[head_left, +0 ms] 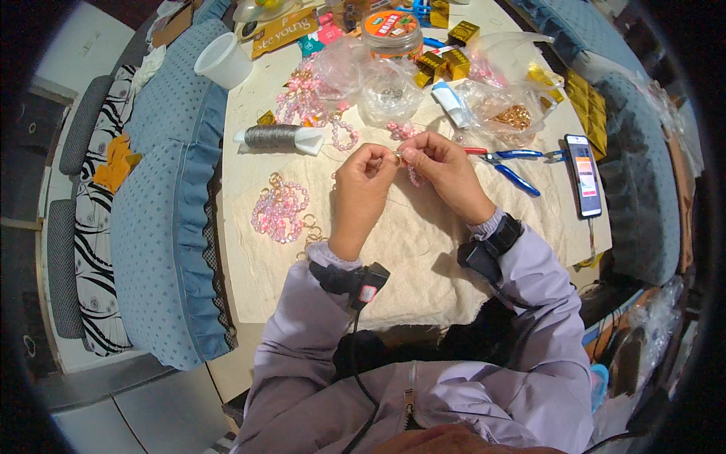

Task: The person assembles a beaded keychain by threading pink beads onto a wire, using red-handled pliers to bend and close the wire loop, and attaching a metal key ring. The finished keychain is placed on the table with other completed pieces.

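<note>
Over the cream cloth (393,250) on the table, the left hand (363,185) and the right hand (446,170) meet fingertip to fingertip, each pinched shut on a short strand of pink beads (412,175) that hangs just below them; what sits exactly between the fingertips is too small to tell, possibly a small ring. A finished pile of pink beadwork with gold rings (281,210) lies on the cloth to the left. Blue-handled pliers (510,165) and a phone (584,175) lie to the right, and a spool of grey wire (276,137) rests beyond the left hand.
</note>
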`<action>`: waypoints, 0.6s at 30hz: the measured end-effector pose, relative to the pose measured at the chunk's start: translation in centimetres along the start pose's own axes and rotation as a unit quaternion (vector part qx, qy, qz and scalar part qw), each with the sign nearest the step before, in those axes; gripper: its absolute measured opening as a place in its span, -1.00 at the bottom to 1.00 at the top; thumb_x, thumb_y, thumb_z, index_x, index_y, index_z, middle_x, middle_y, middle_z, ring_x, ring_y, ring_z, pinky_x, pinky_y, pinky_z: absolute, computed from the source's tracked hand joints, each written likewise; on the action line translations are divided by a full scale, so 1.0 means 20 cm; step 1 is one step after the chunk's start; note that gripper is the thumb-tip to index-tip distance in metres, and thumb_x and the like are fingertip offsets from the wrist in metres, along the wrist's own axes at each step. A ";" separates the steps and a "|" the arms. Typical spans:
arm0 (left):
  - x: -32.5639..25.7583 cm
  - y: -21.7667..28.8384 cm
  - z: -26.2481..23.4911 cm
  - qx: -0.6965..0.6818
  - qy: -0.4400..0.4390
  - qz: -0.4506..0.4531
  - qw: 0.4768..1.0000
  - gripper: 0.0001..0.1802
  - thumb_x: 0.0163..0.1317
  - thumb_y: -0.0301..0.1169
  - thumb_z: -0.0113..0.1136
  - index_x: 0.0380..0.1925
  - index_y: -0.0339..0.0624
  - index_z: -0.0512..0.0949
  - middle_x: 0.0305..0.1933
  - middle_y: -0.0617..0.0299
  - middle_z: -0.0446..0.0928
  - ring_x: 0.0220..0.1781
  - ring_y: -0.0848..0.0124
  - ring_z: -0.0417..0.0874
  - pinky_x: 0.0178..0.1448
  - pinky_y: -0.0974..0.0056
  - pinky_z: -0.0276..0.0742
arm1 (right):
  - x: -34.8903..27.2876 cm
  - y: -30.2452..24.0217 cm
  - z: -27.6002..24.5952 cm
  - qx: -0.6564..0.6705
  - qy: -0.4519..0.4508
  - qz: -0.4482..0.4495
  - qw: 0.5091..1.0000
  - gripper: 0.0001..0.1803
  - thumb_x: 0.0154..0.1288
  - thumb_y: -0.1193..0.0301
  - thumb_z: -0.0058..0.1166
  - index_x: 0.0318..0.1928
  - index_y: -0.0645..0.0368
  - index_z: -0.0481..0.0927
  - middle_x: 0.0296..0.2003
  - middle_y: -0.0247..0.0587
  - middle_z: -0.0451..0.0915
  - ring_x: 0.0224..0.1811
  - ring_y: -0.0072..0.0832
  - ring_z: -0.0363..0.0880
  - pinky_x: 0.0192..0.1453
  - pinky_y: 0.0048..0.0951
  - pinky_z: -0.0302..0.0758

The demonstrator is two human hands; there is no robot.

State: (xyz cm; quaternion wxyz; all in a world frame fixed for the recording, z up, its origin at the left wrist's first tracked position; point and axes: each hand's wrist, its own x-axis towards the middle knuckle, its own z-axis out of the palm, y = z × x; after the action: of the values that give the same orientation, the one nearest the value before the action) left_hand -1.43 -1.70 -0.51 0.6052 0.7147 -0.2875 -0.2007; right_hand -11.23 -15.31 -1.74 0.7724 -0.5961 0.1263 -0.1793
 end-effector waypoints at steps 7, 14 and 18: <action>0.01 -0.02 0.00 0.019 0.015 0.041 0.999 -0.86 0.41 -0.42 0.19 -0.22 -0.29 0.60 -0.33 0.36 0.58 -0.33 0.65 0.51 -0.24 0.50 0.44 | 0.00 0.00 0.02 -0.016 0.020 -0.007 1.000 -0.85 0.46 0.39 0.15 -0.11 0.22 0.58 -0.36 -0.44 0.60 -0.41 -0.76 0.46 -0.35 -0.67 0.41; 0.01 -0.04 0.01 -0.041 0.009 0.007 0.999 -0.85 0.34 -0.40 0.23 -0.25 -0.28 0.62 -0.38 0.32 0.63 -0.35 0.63 0.57 -0.25 0.43 0.50 | 0.00 -0.02 0.02 -0.028 0.031 -0.004 0.999 -0.84 0.47 0.39 0.13 -0.09 0.21 0.56 -0.32 -0.42 0.60 -0.43 -0.74 0.46 -0.35 -0.66 0.42; 0.01 -0.03 0.00 -0.022 -0.005 0.011 1.000 -0.87 0.40 -0.43 0.20 -0.22 -0.29 0.59 -0.32 0.33 0.60 -0.30 0.63 0.58 -0.20 0.47 0.53 | -0.01 -0.01 0.04 -0.032 0.042 -0.034 0.998 -0.87 0.45 0.43 0.15 -0.12 0.21 0.56 -0.39 -0.42 0.59 -0.47 -0.74 0.45 -0.42 -0.66 0.39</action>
State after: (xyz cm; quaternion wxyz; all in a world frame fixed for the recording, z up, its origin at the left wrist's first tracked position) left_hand -1.10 -1.76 -1.15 0.6214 0.6968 -0.2942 -0.2042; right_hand -11.05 -14.56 -1.37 0.7406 -0.6163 0.1440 -0.2258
